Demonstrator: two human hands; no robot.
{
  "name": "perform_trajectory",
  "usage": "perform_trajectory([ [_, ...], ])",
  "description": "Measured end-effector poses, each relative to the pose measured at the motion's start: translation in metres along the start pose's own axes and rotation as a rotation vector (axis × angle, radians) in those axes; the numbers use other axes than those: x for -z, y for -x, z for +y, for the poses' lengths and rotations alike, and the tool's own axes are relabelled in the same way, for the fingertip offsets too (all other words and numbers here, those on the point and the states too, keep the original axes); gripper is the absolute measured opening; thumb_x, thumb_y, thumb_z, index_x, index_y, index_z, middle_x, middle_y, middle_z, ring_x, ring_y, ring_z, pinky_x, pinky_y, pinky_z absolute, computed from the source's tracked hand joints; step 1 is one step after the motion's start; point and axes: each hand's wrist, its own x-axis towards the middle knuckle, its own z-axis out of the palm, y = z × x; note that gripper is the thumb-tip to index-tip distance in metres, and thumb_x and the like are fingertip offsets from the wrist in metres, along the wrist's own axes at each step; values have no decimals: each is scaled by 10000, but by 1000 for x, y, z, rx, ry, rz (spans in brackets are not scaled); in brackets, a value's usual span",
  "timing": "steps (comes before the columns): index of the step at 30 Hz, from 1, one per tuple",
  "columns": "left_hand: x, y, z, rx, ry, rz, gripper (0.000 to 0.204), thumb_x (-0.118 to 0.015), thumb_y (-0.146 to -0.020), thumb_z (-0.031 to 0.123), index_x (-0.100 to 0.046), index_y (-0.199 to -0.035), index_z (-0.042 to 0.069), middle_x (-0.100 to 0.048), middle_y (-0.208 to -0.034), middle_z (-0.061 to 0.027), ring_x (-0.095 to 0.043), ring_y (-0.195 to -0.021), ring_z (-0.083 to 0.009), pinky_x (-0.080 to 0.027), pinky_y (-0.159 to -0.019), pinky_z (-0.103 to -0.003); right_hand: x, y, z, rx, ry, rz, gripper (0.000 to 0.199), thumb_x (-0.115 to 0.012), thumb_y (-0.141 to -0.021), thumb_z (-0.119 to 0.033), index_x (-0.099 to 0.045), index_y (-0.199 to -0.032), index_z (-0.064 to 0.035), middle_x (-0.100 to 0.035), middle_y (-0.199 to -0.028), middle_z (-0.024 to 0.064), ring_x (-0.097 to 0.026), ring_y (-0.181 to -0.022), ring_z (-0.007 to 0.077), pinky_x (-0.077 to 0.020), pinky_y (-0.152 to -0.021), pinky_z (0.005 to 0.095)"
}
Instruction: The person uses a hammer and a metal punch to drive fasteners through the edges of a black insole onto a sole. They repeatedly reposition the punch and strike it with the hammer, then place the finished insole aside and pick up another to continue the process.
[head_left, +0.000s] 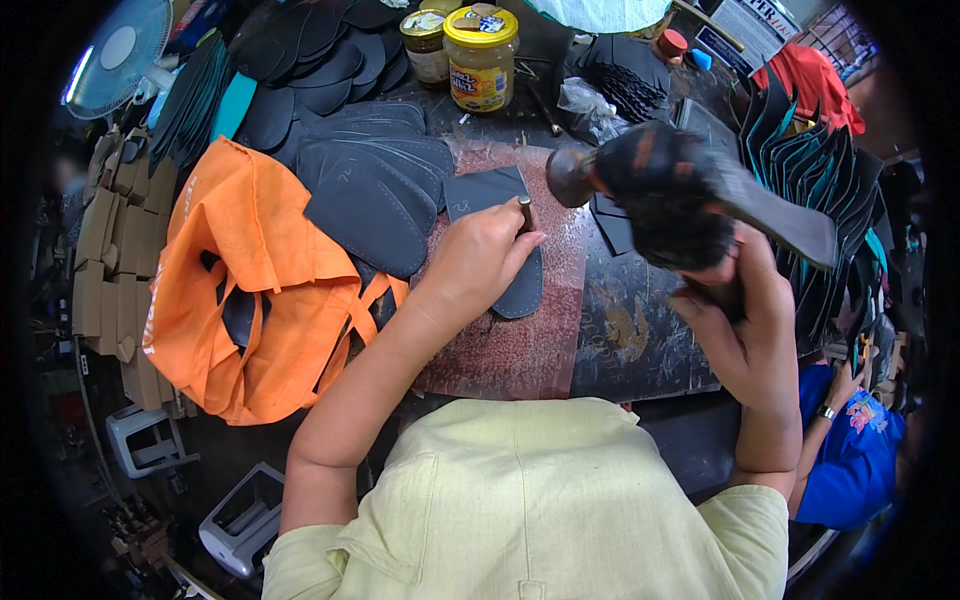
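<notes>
My left hand [470, 262] is closed around a short metal punch [526, 207], whose top end sticks up between thumb and fingers. Beneath that hand lies a dark sole-shaped piece [519, 297] with dotted marks along its edge, on a worn reddish mat [480, 362]. The punch's lower tip is hidden by my fingers. Raised over the bench to the right, my right hand [748, 325] grips a hammer [690, 190], smeared by motion. It has a round face, a flat blade-like end and black wrapping around its middle. Similar dark pieces [375, 190] fan out left of the mat.
An orange cloth bag [255, 320] lies at the left edge. A yellow-lidded jar [480, 75] and a smaller jar [427, 50] stand at the back. Stacked soles [810, 160] line the right side. A person in blue [850, 460] sits at right; plastic stools [240, 520] stand lower left.
</notes>
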Motion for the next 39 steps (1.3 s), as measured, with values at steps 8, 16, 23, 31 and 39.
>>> perform_trajectory([
  [8,-1,7,11,-132,-37,26,194,-700,-952,116,-611,-1048,-27,-686,-921,-225,-674,-853,-441,-533,-760,-514,-26,-1,8,-103,168,-179,560,-765,-908,-85,-495,-1399,-80,-723,-1015,234,-708,-960,458,-561,-770,483],
  [16,-2,5,4,62,90,-12,168,-705,-974,121,-653,-979,-39,-701,-846,-208,-707,-765,-384,-549,-704,-436,-4,-8,-3,-128,139,-123,575,-769,-899,-117,-520,-1411,-39,-702,-1036,242,-689,-979,473,-559,-803,452],
  [23,-2,6,4,2,16,-17,108,-699,-970,92,-673,-991,-10,-711,-876,-181,-709,-794,-369,-556,-715,-409,-15,8,-1,75,-385,245,674,-671,-1000,-142,-320,-1549,30,-637,-1002,115,-626,-765,157,-502,-661,254],
  [31,0,11,16,-48,12,7,149,-694,-948,89,-636,-1016,-30,-687,-902,-229,-678,-864,-450,-543,-755,-497,-13,-7,-6,-100,218,-268,591,-779,-889,-114,-510,-1414,-78,-706,-1011,240,-683,-924,472,-556,-764,495],
  [39,1,10,12,-26,-28,-56,202,-696,-966,140,-626,-1011,-44,-682,-901,-234,-680,-851,-437,-539,-760,-501,-20,1,-5,31,-74,49,384,-743,-971,-145,-545,-1252,25,-677,-911,166,-683,-748,292,-528,-681,353],
])
